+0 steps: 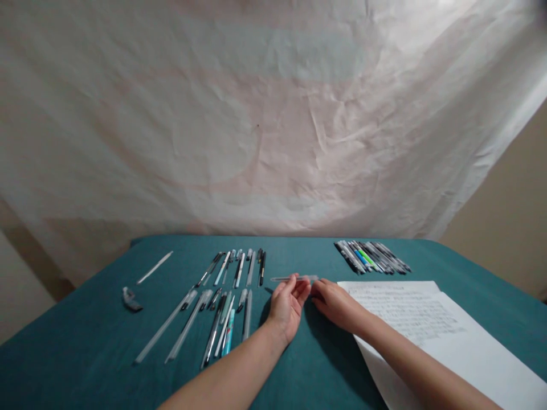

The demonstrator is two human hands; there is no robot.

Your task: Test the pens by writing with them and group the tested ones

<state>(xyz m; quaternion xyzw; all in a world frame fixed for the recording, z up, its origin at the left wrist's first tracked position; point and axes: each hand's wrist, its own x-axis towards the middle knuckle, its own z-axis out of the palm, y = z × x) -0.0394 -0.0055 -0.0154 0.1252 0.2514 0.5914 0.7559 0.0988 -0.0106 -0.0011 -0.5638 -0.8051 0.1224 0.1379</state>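
Near the middle of the table, a slim translucent pen tube [280,279] lies level across the fingertips of my left hand [285,310]. That hand is palm up, with thumb and fingers closed on the tube. My right hand [335,303] is curled at the tube's right end, beside the paper. Its fingertips are mostly hidden, and I cannot make out what they pinch. To the left, several pens and clear barrels with caps lie in two rows, among them a patterned turquoise pen [229,333] and a long clear barrel [164,329].
Handwritten paper sheets [470,359] lie at the right, under my right forearm. Behind them sits a tight group of pens [367,257]. A white stick [154,267] and a grey-black correction-tape-like object [131,300] are at the far left. Green cloth [85,353] covers the table.
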